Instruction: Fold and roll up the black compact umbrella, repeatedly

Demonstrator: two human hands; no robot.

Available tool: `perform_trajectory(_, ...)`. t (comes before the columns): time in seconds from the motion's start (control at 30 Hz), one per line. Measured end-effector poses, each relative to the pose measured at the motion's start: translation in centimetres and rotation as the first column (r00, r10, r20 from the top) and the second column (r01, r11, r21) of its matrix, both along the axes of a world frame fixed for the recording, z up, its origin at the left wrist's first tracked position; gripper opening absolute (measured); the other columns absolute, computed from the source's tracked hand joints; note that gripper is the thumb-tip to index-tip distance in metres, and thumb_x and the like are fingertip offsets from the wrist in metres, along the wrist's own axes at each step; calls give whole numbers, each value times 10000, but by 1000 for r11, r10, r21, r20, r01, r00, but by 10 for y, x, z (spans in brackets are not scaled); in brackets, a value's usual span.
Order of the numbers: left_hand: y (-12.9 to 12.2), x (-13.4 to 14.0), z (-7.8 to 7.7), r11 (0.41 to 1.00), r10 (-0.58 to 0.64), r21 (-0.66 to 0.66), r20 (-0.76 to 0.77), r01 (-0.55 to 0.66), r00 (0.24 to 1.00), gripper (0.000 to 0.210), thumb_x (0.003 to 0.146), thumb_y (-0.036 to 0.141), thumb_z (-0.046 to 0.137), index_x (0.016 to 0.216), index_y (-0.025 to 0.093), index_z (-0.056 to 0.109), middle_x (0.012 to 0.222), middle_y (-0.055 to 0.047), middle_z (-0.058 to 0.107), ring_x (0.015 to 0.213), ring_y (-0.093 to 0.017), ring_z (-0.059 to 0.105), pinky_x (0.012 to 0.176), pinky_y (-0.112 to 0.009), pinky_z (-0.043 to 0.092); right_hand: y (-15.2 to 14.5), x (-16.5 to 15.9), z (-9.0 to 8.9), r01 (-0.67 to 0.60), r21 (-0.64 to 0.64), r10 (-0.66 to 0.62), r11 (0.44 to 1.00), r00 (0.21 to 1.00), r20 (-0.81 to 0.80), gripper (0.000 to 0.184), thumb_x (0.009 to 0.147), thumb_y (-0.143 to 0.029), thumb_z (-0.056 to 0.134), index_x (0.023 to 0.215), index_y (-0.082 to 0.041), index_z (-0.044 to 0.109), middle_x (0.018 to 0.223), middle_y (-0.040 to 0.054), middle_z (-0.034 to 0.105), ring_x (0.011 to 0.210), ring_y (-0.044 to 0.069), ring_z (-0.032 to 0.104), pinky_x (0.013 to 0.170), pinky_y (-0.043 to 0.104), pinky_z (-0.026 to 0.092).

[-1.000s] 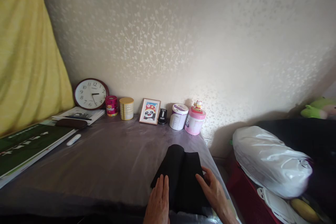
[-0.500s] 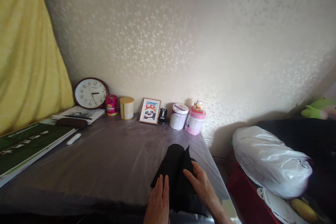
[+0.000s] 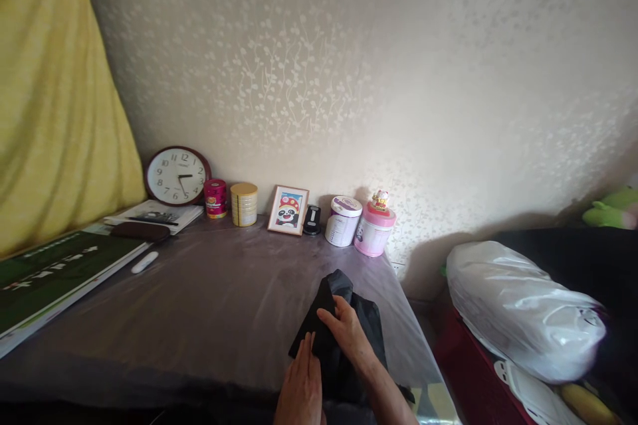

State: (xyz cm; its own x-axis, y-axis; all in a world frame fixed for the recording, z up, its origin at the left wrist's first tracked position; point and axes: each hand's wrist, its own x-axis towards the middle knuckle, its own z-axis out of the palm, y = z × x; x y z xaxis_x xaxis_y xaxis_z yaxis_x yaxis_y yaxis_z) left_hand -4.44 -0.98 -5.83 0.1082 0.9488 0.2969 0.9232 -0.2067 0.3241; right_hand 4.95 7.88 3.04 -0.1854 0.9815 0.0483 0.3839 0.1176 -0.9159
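Observation:
A folded black cloth (image 3: 371, 329) lies at the table's near right; its exact kind is not clear. My left hand (image 3: 302, 378) rests on its left edge, fingers stretched out and pressed flat. My right hand (image 3: 349, 332) pinches a turned-over layer of the cloth between thumb and fingers, above and to the right of my left hand. Part of the cloth is hidden beneath both hands and the right forearm.
Along the wall stand a clock (image 3: 178, 176), a pink tin (image 3: 216, 199), a yellow-lidded can (image 3: 244, 204), a panda picture frame (image 3: 288, 210), a white canister (image 3: 343, 222) and a pink canister (image 3: 373, 231). A green board (image 3: 54, 279) lies left; a white plastic bag (image 3: 523, 309) sits right.
My right hand has moved up and left, folding the right-hand layer of cloth over toward the left. My left hand stays nearly in place. The view has shifted slightly.

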Motion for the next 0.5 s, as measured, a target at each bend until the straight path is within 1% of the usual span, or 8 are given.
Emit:
perform_trajectory(0.07, 1, -6, -8, 998, -42, 39, -5, 42, 999, 700, 599, 20, 437, 1294, 40, 353, 1407, -199, 347, 1282, -254, 373, 993, -341, 430, 2, 0, -2, 34, 12, -35, 999, 995, 95, 328, 723, -304, 585, 1000, -129, 584, 794, 34, 649, 769, 189, 608, 654, 273, 465)
perform_trajectory(0.13, 3, -15, -12, 992, -106, 74, -7, 106, 994, 700, 614, 84, 484, 1293, 25, 325, 1368, -220, 402, 1250, -259, 422, 965, -330, 456, 4, 0, -4, 42, 10, -43, 999, 986, 163, 417, 720, -304, 597, 1091, -116, 566, 865, 53, 651, 868, 202, 604, 715, 277, 459)
perform_trajectory(0.2, 2, -23, -8, 982, -144, 126, -8, 144, 990, 655, 659, 166, 519, 1269, 17, 331, 1273, -234, 504, 1160, -258, 520, 907, -319, 497, 5, -1, -5, -1, -6, 2, 1000, 980, 199, 442, 741, -316, 583, 1137, -122, 552, 867, 50, 656, 873, 193, 609, 720, 269, 456)
perform_trajectory(0.27, 0, -29, 6, 977, -102, 192, 10, 98, 995, 560, 724, 250, 525, 1218, 35, 370, 1128, -211, 599, 1020, -243, 611, 818, -312, 537, 2, -3, -4, -81, -18, 83, 997, 973, 215, 385, 782, -342, 541, 1109, -141, 572, 766, 20, 661, 752, 166, 625, 673, 257, 454)
perform_trajectory(0.33, -3, -31, 25, 975, 0, 222, 53, -11, 999, 433, 760, 312, 525, 1124, 95, 437, 1013, -156, 617, 889, -223, 642, 733, -321, 554, -2, -4, 0, -169, -10, 167, 986, 962, 217, 320, 823, -364, 494, 1051, -165, 600, 682, -5, 662, 652, 142, 622, 639, 245, 447)
perform_trajectory(0.37, -4, -31, 35, 970, 30, 238, 60, -43, 998, 367, 758, 317, 529, 1065, 125, 467, 977, -133, 610, 858, -223, 641, 707, -333, 555, -5, -5, 3, -210, 1, 205, 978, 954, 221, 297, 839, -365, 473, 1021, -175, 611, 672, -9, 668, 636, 136, 621, 634, 240, 444)
perform_trajectory(0.43, -5, -27, 48, 964, 15, 263, 61, -30, 998, 274, 736, 289, 548, 983, 181, 493, 965, -91, 594, 860, -211, 630, 726, -339, 548, -9, -6, 8, -274, 34, 258, 961, 934, 248, 265, 861, -357, 448, 962, -194, 632, 719, -4, 689, 671, 135, 629, 642, 229, 440)
perform_trajectory(0.5, -3, -22, 50, 943, -36, 332, 11, 31, 999, 323, 680, 287, 589, 976, 190, 502, 1041, -106, 580, 921, -232, 619, 759, -355, 546, -12, -7, 11, -318, 76, 284, 945, 913, 291, 265, 878, -339, 425, 911, -206, 652, 789, 3, 698, 725, 137, 634, 665, 224, 440)
